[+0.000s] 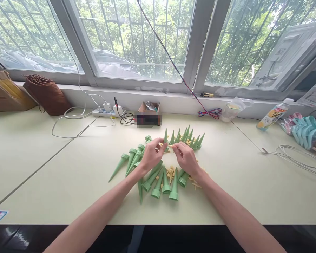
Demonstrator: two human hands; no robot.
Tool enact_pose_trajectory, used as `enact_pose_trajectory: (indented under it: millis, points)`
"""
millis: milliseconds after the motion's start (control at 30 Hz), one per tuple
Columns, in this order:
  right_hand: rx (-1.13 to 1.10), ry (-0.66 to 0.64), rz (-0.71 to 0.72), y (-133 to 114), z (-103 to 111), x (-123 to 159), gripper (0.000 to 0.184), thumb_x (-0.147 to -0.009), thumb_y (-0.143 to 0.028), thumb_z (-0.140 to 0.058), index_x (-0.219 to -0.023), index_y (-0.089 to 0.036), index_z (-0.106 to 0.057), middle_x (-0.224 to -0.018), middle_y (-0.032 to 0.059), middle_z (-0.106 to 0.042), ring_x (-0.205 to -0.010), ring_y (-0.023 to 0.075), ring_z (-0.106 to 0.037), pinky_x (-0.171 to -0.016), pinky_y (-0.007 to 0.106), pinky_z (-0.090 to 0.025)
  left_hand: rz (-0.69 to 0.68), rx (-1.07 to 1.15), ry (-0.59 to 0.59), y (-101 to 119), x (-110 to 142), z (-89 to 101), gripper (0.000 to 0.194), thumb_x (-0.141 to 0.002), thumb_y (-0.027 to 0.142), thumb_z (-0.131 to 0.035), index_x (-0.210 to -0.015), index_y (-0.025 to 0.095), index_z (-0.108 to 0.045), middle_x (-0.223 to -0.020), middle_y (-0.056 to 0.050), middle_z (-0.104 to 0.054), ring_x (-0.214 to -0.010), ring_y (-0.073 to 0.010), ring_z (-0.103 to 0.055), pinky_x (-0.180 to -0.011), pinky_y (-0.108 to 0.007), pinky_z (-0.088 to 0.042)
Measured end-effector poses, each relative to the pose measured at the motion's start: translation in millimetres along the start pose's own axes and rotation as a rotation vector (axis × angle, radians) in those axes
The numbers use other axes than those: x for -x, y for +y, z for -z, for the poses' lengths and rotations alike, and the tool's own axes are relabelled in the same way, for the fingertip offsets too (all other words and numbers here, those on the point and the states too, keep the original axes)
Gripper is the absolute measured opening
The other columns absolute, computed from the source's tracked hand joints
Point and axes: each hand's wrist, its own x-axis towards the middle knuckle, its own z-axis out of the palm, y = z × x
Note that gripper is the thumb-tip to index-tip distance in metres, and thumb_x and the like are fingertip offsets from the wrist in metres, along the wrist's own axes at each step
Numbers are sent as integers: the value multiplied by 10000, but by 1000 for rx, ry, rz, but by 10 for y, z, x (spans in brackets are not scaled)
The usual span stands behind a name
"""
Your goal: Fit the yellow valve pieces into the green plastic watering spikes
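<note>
My left hand is closed on a green watering spike, its tip pointing up. Between the thumb and fingers of my right hand is a small cream plastic valve, which reaches toward the spike's side; whether its end is inside the spike I cannot tell. Capped green spikes lie left of my left hand. Nearer me, several uncapped green spikes rest around a pile of loose cream valves. Behind my right hand, a group of spikes stands tip up with cream parts among them.
A power strip, a small open carton and coiled red-blue wire line the window side. On the right are a bottle, turquoise clips and a white cable. A brown pouch sits far left.
</note>
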Motion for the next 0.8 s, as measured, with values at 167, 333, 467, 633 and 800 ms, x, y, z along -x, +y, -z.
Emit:
enact_pose_trajectory:
  millis: [167, 333, 467, 633, 800]
  points:
    - [5, 1, -2, 11, -7, 6, 300, -1033, -341, -408, -883, -186, -617, -777, 39, -603, -661, 154, -546, -597, 273, -407, 1, -11, -4, -7, 1, -3, 224, -926, 385, -559, -962, 184, -651, -833, -30, -649, -604, -119, -565, -509, -214, -475]
    - [5, -7, -8, 15, -13, 10, 296, -1030, -343, -414, -885, -187, -621, -769, 36, -593, -642, 153, -528, -591, 276, -405, 3, -30, 1, -6, -2, -2, 219, -927, 381, -556, -954, 184, -648, -844, -30, -653, -603, -119, -571, -514, -218, -479]
    - [7, -25, -23, 18, -19, 15, 263, -1015, -352, -452, -917, -186, -631, -774, 34, -593, -616, 146, -512, -583, 277, -412, -6, -39, 0, -3, 0, 0, 228, -932, 388, -549, -958, 187, -652, -831, -28, -657, -597, -120, -576, -523, -225, -487]
    - [11, -28, -27, 13, -17, 22, 233, -1006, -335, -475, -915, -185, -628, -769, 27, -584, -597, 138, -495, -581, 273, -414, -8, -43, 1, -7, 6, -3, 225, -932, 389, -552, -957, 188, -651, -844, -32, -661, -604, -122, -579, -522, -226, -486]
    - [12, -24, -24, 4, -14, 15, 239, -1006, -327, -474, -890, -182, -625, -762, 25, -586, -597, 135, -492, -581, 271, -411, -3, -36, -8, -4, 4, -7, 237, -931, 401, -549, -954, 189, -653, -889, -37, -669, -610, -119, -571, -519, -226, -482]
